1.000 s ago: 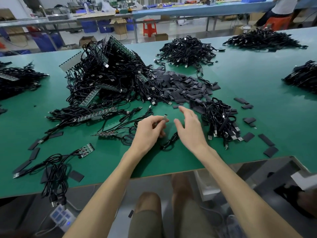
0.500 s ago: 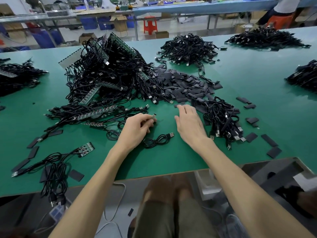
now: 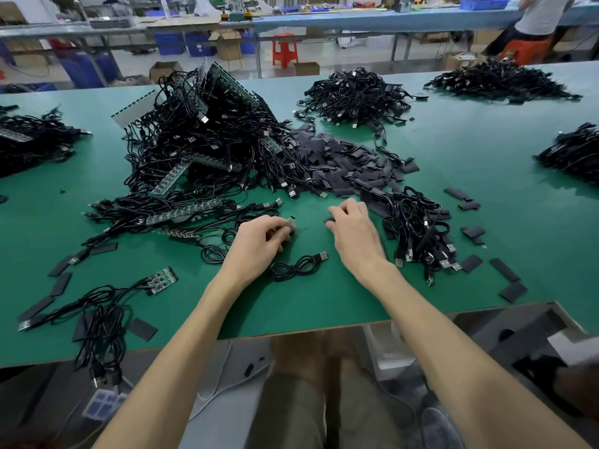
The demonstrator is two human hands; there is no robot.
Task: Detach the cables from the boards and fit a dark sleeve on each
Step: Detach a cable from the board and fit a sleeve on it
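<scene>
My left hand (image 3: 259, 243) pinches the small plug end of a black cable (image 3: 290, 221) above the green table (image 3: 324, 306). My right hand (image 3: 353, 233) has its fingers curled round a dark sleeve (image 3: 329, 219), mostly hidden under them. The cable's coiled rest and USB plug (image 3: 299, 264) lie between my wrists. A big tangle of cables on green boards (image 3: 207, 147) rises behind my left hand. A heap of dark sleeves (image 3: 340, 163) lies behind my right hand.
A bundle of sleeved cables (image 3: 418, 231) lies right of my right hand, with loose sleeves (image 3: 505, 270) beyond it. A small board with cables (image 3: 162, 280) sits at the front left. More cable piles (image 3: 356, 95) lie further back. The table edge runs just below my forearms.
My left hand lifted the cable's small plug end off the table. My right hand went from flat and open to curled round a dark sleeve.
</scene>
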